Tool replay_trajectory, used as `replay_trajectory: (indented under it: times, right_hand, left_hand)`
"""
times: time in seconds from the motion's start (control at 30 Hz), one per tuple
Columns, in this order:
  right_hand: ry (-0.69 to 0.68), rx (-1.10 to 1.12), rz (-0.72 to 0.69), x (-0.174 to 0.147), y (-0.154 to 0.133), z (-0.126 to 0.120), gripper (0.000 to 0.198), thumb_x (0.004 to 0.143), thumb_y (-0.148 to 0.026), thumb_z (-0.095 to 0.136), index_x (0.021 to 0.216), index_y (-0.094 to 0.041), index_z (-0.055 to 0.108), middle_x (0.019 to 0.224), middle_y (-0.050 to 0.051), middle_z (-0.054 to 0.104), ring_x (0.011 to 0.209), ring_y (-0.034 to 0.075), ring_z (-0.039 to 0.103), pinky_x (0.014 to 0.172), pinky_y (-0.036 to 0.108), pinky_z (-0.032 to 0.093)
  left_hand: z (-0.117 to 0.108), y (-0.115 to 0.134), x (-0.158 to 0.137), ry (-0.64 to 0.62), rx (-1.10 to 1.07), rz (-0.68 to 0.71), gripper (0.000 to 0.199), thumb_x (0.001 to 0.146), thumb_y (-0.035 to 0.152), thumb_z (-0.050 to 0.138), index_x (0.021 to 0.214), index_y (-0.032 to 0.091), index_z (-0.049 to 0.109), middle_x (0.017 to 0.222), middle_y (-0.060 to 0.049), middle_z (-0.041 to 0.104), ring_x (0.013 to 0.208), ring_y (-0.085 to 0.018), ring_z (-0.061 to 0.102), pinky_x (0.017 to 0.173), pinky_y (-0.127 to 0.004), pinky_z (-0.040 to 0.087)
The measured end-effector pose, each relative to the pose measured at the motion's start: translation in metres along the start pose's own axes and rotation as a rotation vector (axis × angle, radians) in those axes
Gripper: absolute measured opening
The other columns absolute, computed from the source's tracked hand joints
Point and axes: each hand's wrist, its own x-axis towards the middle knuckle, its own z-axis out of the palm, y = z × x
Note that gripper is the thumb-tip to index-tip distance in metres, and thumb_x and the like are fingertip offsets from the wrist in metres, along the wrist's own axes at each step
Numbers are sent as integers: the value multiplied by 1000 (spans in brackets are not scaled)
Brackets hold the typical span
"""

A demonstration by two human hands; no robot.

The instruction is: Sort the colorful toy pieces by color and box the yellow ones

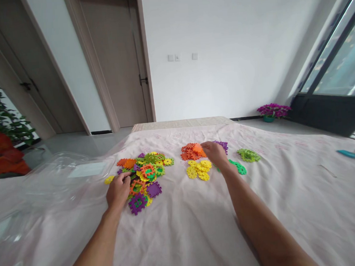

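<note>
On the left, a mixed pile of plastic interlocking pieces in orange, yellow, green and purple lies on the cloth. My left hand touches its near-left edge, fingers loosely bent and apart over the pieces. My right hand is closed, pinching a bright orange piece by its edge just over a heap of orange square pieces. Yellow round pieces are grouped in front of that heap. Purple pieces, green round pieces and light green pieces form separate groups around my right hand, which partly hides some.
Clear plastic containers stand at the left on the pale, wrinkled cloth. A blue object lies at the far right. Beyond the table are a door, a white wall and a pot of magenta flowers.
</note>
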Motion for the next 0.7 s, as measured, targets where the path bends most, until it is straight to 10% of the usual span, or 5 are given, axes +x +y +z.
replay_trajectory:
  times: [0.3, 0.7]
  right_hand:
    - [-371, 34, -571, -67, -80, 78, 40, 92, -21, 55, 132, -19, 58, 135, 11, 60, 125, 22, 54, 107, 37, 41]
    - [-419, -32, -509, -78, -90, 115, 53, 92, -35, 60, 141, -20, 47, 130, 11, 59, 121, 24, 51, 104, 37, 40]
  left_hand:
    - [0, 1, -1, -6, -4, 0, 35, 89, 36, 44, 111, 27, 70, 119, -5, 68, 110, -23, 62, 90, -32, 47]
    - [-4, 6, -4, -5, 11, -31, 35, 89, 36, 44, 112, 29, 69, 121, -5, 67, 108, -25, 62, 87, -34, 48]
